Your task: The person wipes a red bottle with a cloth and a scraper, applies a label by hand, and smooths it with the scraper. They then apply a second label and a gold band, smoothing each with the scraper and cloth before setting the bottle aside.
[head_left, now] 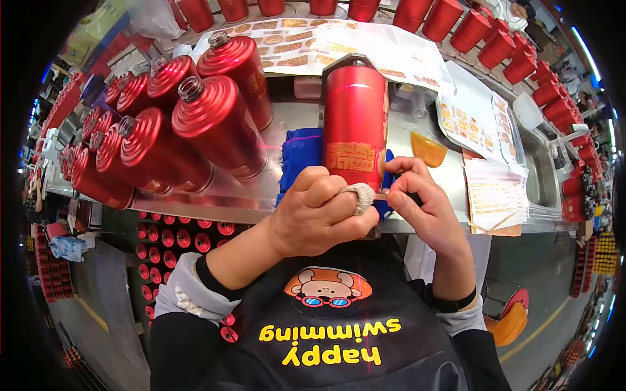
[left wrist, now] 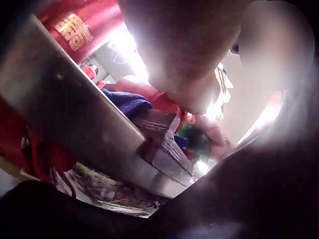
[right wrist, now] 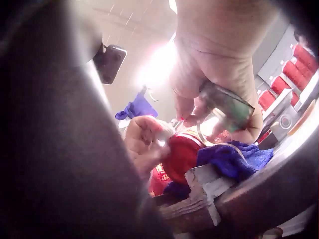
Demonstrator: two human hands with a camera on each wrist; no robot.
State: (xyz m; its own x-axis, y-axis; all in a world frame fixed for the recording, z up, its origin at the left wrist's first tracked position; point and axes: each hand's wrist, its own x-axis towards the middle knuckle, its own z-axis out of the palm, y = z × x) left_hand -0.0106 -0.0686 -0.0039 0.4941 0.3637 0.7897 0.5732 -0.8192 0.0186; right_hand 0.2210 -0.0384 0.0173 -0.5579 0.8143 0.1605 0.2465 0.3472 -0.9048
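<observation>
A red metal bottle (head_left: pixel 355 111) with a gold label lies on a blue cloth (head_left: pixel 300 153) on the steel table (head_left: pixel 222 199), its base towards me. My left hand (head_left: pixel 339 195), one finger wrapped in white tape, grips the bottle's base. My right hand (head_left: pixel 401 179) is at the base's right side, fingers curled round a small greenish clear-plastic tool (right wrist: pixel 227 107). In the right wrist view the bottle's base (right wrist: pixel 182 154) rests against the cloth (right wrist: pixel 229 159), with the left hand (right wrist: pixel 144 139) beside it. The left wrist view shows the bottle (left wrist: pixel 84 25) above the table edge.
Several red bottles (head_left: pixel 189 124) lie stacked on the left of the table. Sheets of gold labels (head_left: pixel 313 42) are spread behind, with rows of red cans (head_left: pixel 495 39) beyond. An orange scraper (head_left: pixel 428 148) and a steel sink (head_left: pixel 541 176) are on the right. A wooden block (right wrist: pixel 204 191) sits at the table edge.
</observation>
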